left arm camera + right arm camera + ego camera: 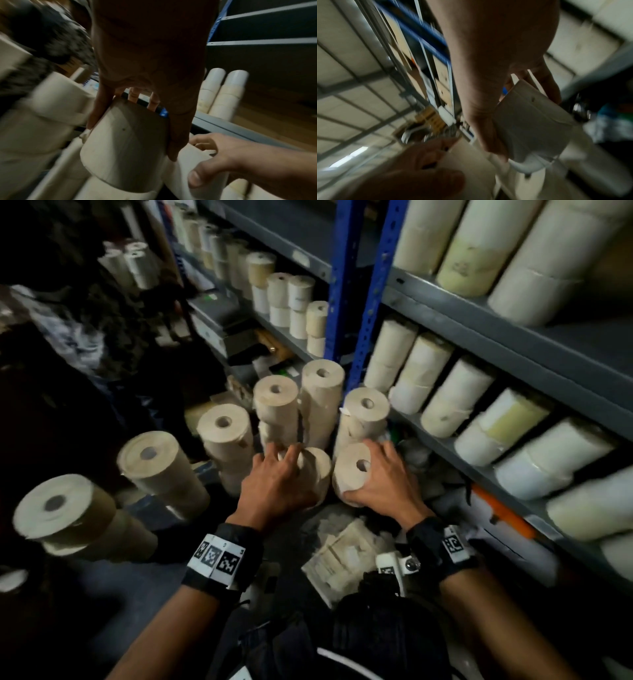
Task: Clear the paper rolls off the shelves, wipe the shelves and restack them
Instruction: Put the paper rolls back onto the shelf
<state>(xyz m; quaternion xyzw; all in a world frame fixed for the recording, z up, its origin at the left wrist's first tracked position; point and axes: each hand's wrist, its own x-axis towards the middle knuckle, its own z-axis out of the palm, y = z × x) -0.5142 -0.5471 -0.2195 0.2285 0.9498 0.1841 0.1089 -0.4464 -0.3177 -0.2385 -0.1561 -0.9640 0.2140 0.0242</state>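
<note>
Several beige paper rolls stand in stacks on the floor beside the shelving. My left hand [279, 474] grips the top of one paper roll [317, 470] from above; in the left wrist view its fingers [152, 104] and thumb wrap that roll [125, 151]. My right hand [383, 477] grips a second roll [352, 470] right beside it, thumb on the near side. In the right wrist view that roll [532, 125] sits between the thumb and fingers. Taller stacks [322, 402] stand just behind both hands.
Grey shelves [507, 371] on blue uprights [373, 292] at the right hold rows of white and cream rolls [455, 395]. More roll stacks [161, 463] line the floor at left. Paper packets [342, 556] and clutter lie on the floor near my knees.
</note>
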